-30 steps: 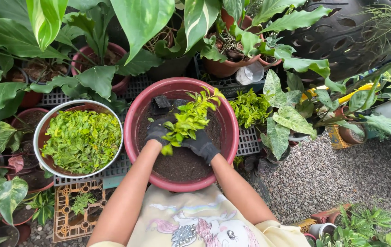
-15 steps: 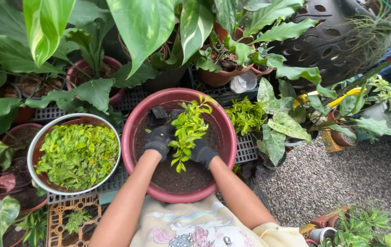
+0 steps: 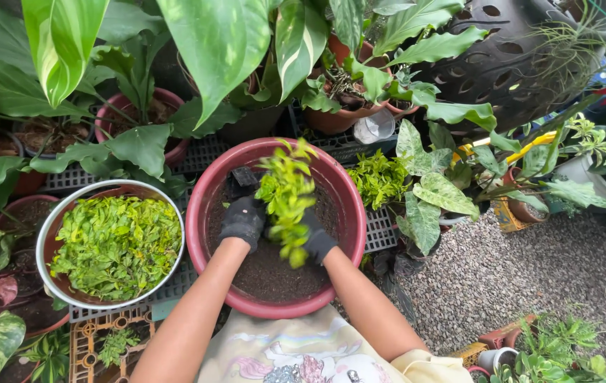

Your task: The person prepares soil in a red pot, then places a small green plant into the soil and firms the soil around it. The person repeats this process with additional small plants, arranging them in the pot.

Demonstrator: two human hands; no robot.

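Note:
A wide red pot [image 3: 204,186] filled with dark soil sits in front of me. Both my hands wear black gloves. My left hand [image 3: 243,221] and my right hand [image 3: 317,237] are closed around the base of a small yellow-green leafy plant [image 3: 285,195], which stands upright over the soil in the middle of the pot. A small black plastic pot [image 3: 244,179] lies on the soil at the far side, just beyond my left hand.
A metal-rimmed bowl [image 3: 46,234] full of yellow-green cuttings stands to the left. Potted large-leaved plants [image 3: 140,106] crowd the back and left on black plastic crates [image 3: 384,230]. Gravel ground [image 3: 516,276] lies to the right, with small pots [image 3: 494,358] near my knee.
Both hands have drawn closer together around the plant's base, and the plant has swung from leaning right to standing upright. The view has shifted slightly.

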